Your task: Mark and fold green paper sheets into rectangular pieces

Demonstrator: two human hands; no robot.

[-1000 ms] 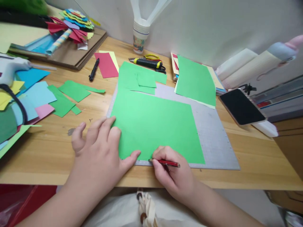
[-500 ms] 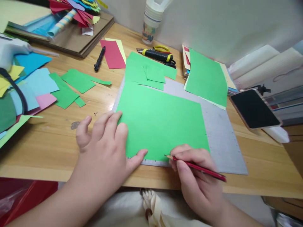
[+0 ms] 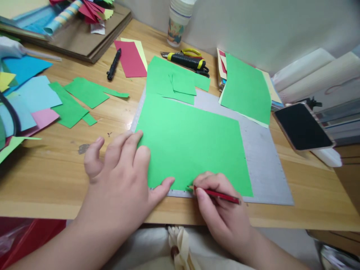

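A large green paper sheet lies on a grey cutting mat on the wooden desk. My left hand lies flat with fingers spread on the sheet's near left corner, pressing it down. My right hand is closed on a red pencil, whose tip rests at the sheet's near edge, just right of my left thumb.
Green scraps and coloured sheets lie to the left. A black marker, red paper, a utility knife with pliers and a cup sit behind. A green sheet on a stack and a phone are right.
My right hand swung the pencil out to the right along the sheet's near edge, then brought its tip back toward my left thumb. The left hand stayed pressed on the sheet.
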